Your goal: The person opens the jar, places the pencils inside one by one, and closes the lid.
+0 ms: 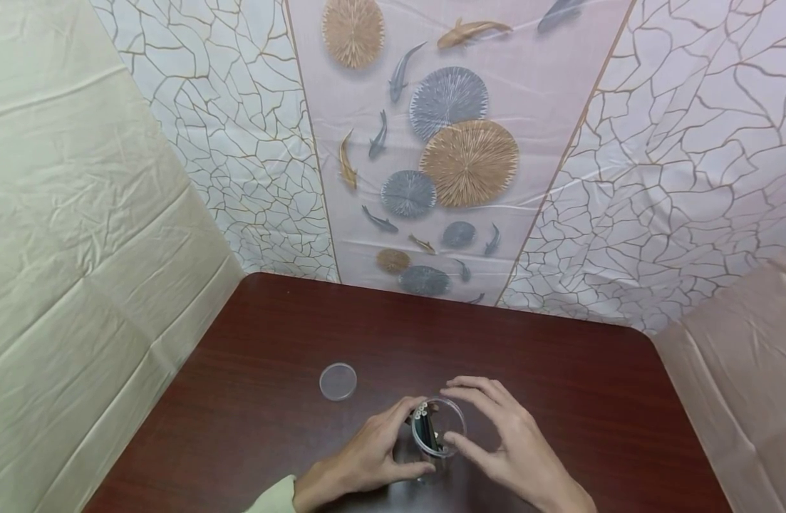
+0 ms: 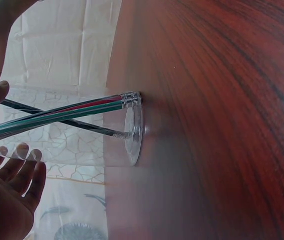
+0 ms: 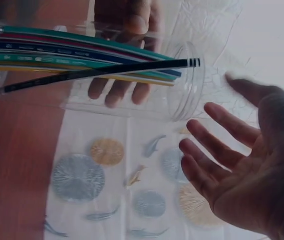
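Observation:
A clear plastic jar (image 1: 464, 426) stands upright on the table, its round base (image 2: 135, 152) meeting the tabletop in the left wrist view. Inside lean several pencils (image 3: 87, 52) in green, red, dark blue, yellow and black, with metal ferrules at their lower ends. My left hand (image 1: 375, 445) holds the jar around its side, thumb in front and fingers behind. Beside the rim, my right hand (image 1: 504, 431) is spread with fingers and thumb bent around either side of the mouth. The right wrist view shows that right hand (image 3: 246, 160) holding nothing, its fingertips just off the rim.
A round clear lid (image 1: 338, 382) lies flat on the dark red-brown table (image 1: 251, 399), left of and beyond the jar. Patterned cloth (image 1: 425, 142) hangs behind the table's far edge, and plain pale cloth (image 1: 85, 271) borders the left side.

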Motion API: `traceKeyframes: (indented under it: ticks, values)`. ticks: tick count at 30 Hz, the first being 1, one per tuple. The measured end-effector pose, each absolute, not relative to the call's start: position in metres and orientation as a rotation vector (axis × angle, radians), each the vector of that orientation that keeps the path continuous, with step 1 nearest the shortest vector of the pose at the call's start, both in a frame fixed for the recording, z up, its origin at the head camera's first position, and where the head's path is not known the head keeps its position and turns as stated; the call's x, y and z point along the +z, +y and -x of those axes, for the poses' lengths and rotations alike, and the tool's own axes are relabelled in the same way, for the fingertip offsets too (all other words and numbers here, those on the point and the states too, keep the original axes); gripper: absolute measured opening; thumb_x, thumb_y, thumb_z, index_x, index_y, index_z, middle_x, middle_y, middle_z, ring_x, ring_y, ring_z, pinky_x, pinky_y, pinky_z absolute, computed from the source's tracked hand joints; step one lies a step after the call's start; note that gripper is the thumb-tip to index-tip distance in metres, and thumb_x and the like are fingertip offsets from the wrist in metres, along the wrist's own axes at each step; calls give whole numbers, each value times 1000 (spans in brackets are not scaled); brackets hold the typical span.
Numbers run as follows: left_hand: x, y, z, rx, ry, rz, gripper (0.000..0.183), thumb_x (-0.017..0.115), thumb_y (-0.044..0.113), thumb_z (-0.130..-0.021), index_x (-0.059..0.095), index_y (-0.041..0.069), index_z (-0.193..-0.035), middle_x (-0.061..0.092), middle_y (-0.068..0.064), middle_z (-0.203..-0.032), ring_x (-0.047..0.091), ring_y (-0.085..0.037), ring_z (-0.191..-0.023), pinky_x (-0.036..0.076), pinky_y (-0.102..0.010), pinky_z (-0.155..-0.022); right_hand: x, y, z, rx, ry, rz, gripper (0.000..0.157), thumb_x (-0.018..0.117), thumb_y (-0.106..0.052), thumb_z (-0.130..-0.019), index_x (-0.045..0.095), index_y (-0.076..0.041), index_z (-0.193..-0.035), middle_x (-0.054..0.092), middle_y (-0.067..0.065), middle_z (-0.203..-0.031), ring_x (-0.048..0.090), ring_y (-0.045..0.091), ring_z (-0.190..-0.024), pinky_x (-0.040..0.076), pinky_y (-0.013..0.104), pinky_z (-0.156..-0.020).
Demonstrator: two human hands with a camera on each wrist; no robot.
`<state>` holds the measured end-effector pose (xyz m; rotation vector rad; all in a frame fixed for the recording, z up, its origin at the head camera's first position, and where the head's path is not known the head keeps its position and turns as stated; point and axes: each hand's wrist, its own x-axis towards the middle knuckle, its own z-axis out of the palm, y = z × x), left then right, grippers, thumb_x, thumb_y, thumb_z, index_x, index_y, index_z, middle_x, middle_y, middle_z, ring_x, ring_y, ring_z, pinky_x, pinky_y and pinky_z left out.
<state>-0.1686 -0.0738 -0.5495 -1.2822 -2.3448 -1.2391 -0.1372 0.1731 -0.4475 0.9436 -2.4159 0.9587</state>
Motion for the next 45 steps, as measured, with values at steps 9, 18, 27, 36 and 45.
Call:
traceKeyframes:
  ticks: [9,18,27,36,45]
  values:
    - [-549,-74,168,-1242,-2389,1267,106,93,44,-82,32,16,-163,55,0,-150,61,-14,-128,53,-35,-105,-467,178,143,1009,-2537,-1014,105,96,-52,-73,46,-18,-159,59,-3,-149,61,18,-130,56,45,-98]
    - [-545,-85,182,-1235,-2295,1333,131,102,39,-67,23,4,-166,52,-5,-154,54,-21,-137,52,-36,-106,-479,179,150,1146,-2545,-1070,106,96,-52,-73,45,-16,-159,59,1,-152,63,19,-130,55,41,-101]
    - [-531,-116,204,-1080,-2338,1280,139,101,51,-62,23,4,-167,51,-8,-156,54,-26,-138,47,-47,-112,-488,179,154,1173,-2492,-1142,111,96,-56,-70,45,-12,-158,59,1,-151,64,21,-128,54,40,-103]
    - [-536,-155,230,-886,-2457,1091,127,101,47,-65,33,4,-163,51,-8,-156,51,-24,-141,45,-52,-109,-504,177,152,1323,-2462,-1113,110,100,-49,-68,45,-12,-157,66,1,-141,66,18,-123,53,38,-104]
    - [-568,-186,247,-731,-2679,892,115,97,52,-72,39,12,-163,53,-11,-154,51,-31,-141,41,-58,-113,-526,170,152,1522,-2371,-1039,102,103,-21,-69,47,-11,-154,67,1,-137,67,24,-121,45,26,-110]
